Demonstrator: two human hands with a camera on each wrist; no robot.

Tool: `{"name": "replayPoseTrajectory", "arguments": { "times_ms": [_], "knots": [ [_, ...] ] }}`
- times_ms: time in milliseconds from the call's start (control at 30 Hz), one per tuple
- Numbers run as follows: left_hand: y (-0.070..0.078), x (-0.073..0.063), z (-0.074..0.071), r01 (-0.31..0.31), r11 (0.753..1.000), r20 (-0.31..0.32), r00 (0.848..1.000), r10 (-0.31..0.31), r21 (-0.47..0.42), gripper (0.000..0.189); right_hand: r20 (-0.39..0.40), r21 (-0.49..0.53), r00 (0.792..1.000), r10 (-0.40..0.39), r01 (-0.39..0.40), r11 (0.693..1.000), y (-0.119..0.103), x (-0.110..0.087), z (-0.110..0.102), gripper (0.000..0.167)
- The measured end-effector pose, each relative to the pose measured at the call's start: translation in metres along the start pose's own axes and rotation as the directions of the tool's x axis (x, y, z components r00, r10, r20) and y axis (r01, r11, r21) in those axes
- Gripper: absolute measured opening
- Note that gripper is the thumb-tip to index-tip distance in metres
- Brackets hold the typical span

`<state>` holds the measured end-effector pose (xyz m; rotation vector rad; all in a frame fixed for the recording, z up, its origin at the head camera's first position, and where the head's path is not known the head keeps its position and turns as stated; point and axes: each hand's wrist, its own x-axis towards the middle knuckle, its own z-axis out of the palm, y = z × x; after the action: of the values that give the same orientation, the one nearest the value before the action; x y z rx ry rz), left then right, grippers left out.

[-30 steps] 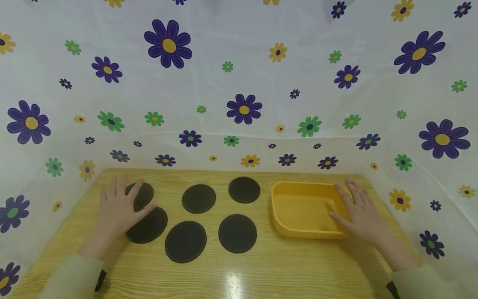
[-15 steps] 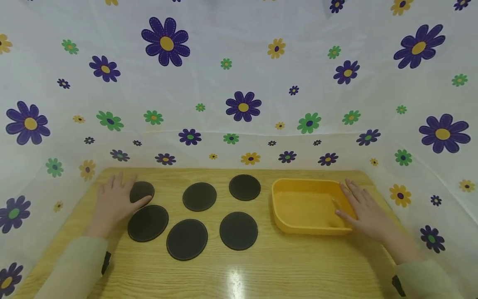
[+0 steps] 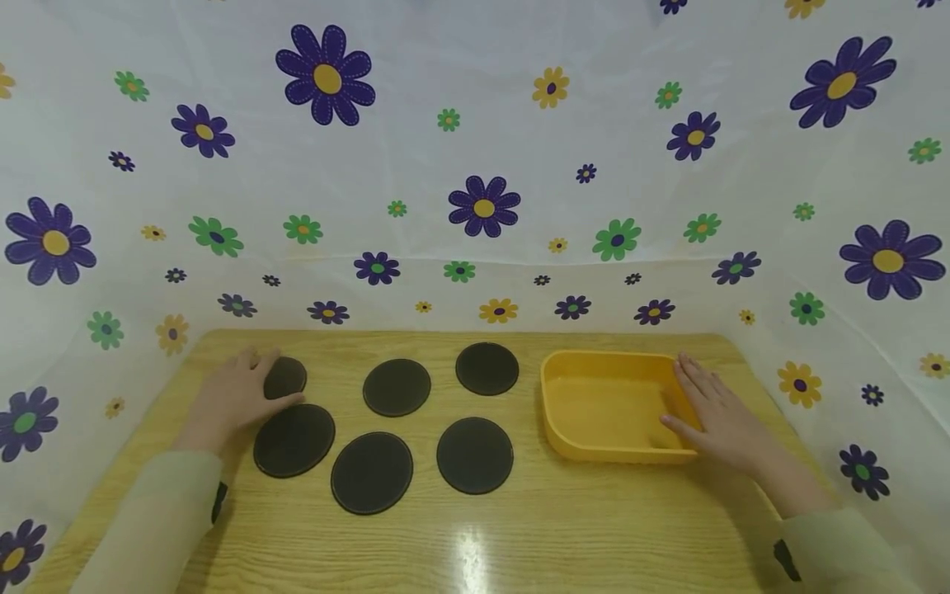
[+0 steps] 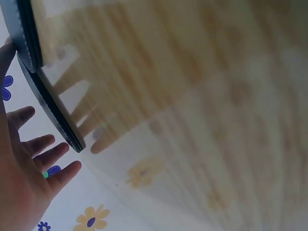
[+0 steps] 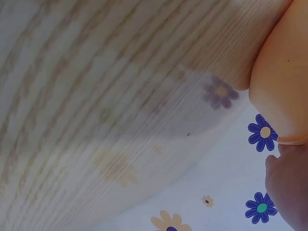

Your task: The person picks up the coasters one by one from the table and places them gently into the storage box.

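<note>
Several round black coasters with stitched-looking edges lie flat on the wooden table. My left hand (image 3: 232, 398) is at the back-left coaster (image 3: 285, 378), covering its left side. In the left wrist view the left hand (image 4: 36, 163) has its fingers spread and slightly bent, a small gap from the edge of a dark coaster (image 4: 52, 113). Just in front of that hand lies another coaster (image 3: 294, 440). A yellow rectangular tray (image 3: 594, 452) stands at the right. My right hand (image 3: 731, 421) rests with straight fingers over its right rim, thumb towards the inside.
More coasters lie mid-table: a back one (image 3: 397, 387), a back-right one (image 3: 486, 369), and front ones (image 3: 372, 473) (image 3: 475, 455). The wooden table (image 3: 564, 528) ends at a white flowered cloth (image 3: 401, 148) behind and on both sides.
My left hand's spread fingers have drawn in and bent beside the back-left coaster, uncovering the coaster in front. The right hand has shifted slightly towards the tray's right rim.
</note>
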<state>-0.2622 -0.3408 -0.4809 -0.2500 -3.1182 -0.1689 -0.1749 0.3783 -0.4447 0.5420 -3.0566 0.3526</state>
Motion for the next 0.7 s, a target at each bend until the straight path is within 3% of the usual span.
{"name": "replayPoseTrajectory", "arguments": {
  "times_ms": [200,533,700],
  "knots": [
    [0.005,0.005,0.001,-0.011,1.0,0.034,0.999,0.01,0.022,0.103,0.034,0.009,0.999,0.025,-0.025,1.0,-0.001,0.001,-0.003,0.091],
    [0.003,0.012,0.009,0.024,0.999,0.069,0.997,-0.022,-0.039,0.09,0.036,-0.013,0.999,0.023,-0.023,1.0,-0.001,0.001,0.0,0.091],
    [0.002,0.013,0.008,0.019,0.999,0.061,0.998,-0.018,-0.026,0.09,0.028,-0.016,0.999,0.018,-0.018,1.0,0.0,0.0,0.001,0.091]
  ]
}}
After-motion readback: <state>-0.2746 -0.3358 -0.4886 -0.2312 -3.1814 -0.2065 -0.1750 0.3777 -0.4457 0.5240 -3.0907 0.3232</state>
